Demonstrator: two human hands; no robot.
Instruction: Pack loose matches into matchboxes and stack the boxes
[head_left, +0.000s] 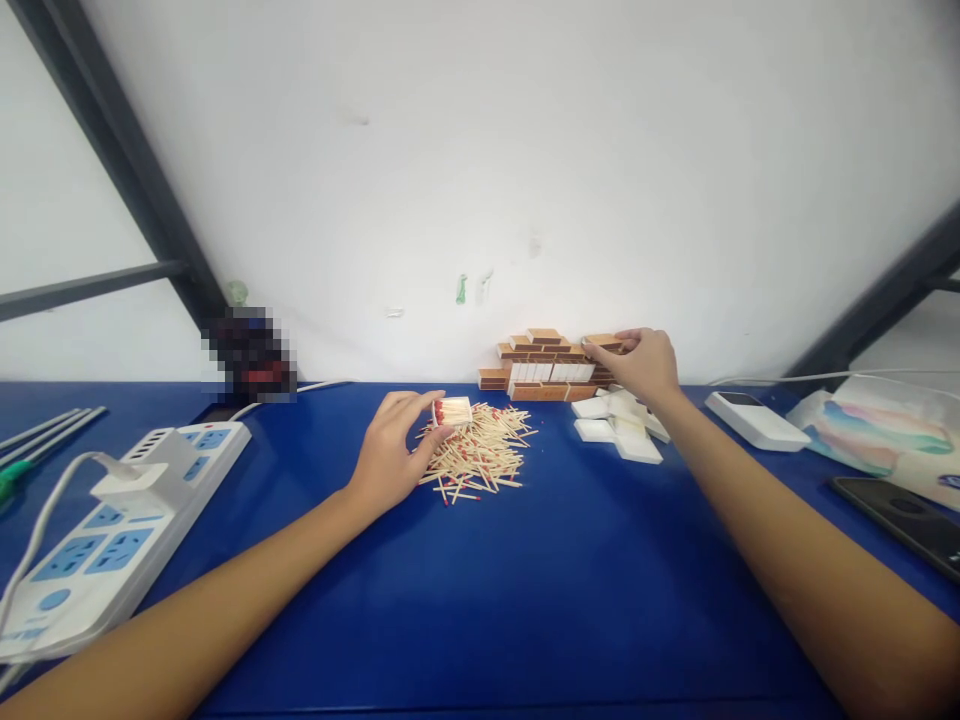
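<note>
- The left hand (394,445) holds a small tray of matches (452,411) – fingers pinched on its sides, red heads showing – just above the near-left edge of the loose matches (480,455) heaped on the blue table (570,590)
- The right hand (637,365) reaches farther back, fingers closed narrowly on a brown matchbox sleeve (602,342) at the right top of the stacked boxes (544,365) by the wall
- The sleeve's long axis runs left to right, parallel to the wall; it lies up and to the right of the tray, well apart from it, with the heap between them
- Just beside and under the right wrist lie white inner trays (619,425)
- Farther out – a power strip (112,525) at left, a white device (754,420), a printed sheet (874,430) and a dark phone (904,520) at right; none stands between the hands
</note>
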